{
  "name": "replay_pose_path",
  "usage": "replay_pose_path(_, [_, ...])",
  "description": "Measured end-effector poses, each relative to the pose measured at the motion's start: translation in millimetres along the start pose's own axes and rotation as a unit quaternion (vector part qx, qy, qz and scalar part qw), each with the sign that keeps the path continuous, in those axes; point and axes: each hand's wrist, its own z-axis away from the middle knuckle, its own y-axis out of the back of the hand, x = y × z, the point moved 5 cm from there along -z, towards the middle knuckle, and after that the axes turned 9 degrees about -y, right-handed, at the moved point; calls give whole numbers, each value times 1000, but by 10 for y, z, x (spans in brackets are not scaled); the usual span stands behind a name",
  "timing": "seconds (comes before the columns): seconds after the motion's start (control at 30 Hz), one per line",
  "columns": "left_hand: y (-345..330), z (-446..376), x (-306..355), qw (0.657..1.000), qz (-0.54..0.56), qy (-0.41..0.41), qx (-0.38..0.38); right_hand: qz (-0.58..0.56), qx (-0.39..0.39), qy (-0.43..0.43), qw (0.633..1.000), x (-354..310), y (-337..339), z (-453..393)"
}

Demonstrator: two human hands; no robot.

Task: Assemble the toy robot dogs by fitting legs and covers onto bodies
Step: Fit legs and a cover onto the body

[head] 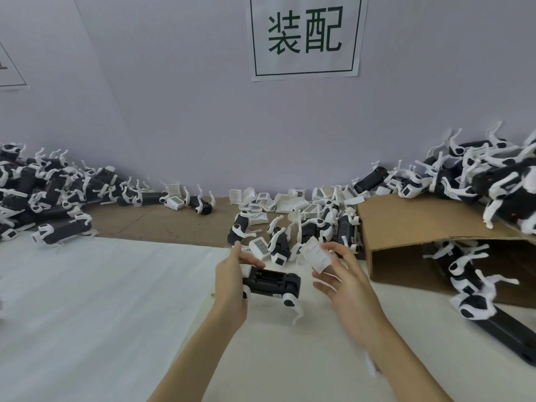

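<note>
Two hands at work above the white tabletop [87, 285]: left hand [232, 280] fingers curled round one end of the black body [271, 282], right hand [342, 274] fingers pinching a white cover [316, 253] just beside and above the body's other end. Body held in air, open recess up, long axis running left-right across view, white legs [293, 306] hanging down; head end hard to tell. Cover tilted, long axis angled toward the body. Likely step: seating cover on recess. Risks: cover put on reversed or skewed so clips miss, loose pinch dropping it into the parts heap [290, 204], legs popping off under pressing force. Cardboard box [406, 227] at right, finished dogs [43, 192] piled left.
</note>
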Motion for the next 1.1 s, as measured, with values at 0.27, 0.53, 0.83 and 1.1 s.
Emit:
replay_pose_path(0.27, [-132, 64, -108, 998, -44, -27, -47, 6, 4, -2, 1000, 52, 86, -59])
replay_pose_path(0.53, [-124, 95, -84, 991, -95, -58, -71, -10, 63, 22, 998, 36, 132, -68])
replay_pose_path(0.83, [-144, 125, -54, 990, -100, -68, -69, 510, 35, 269, 816, 26, -327, 208])
replay_pose_path(1.1, [-195, 125, -45, 990, -75, -55, -106, 589, 7, 309, 747, 80, -440, 278])
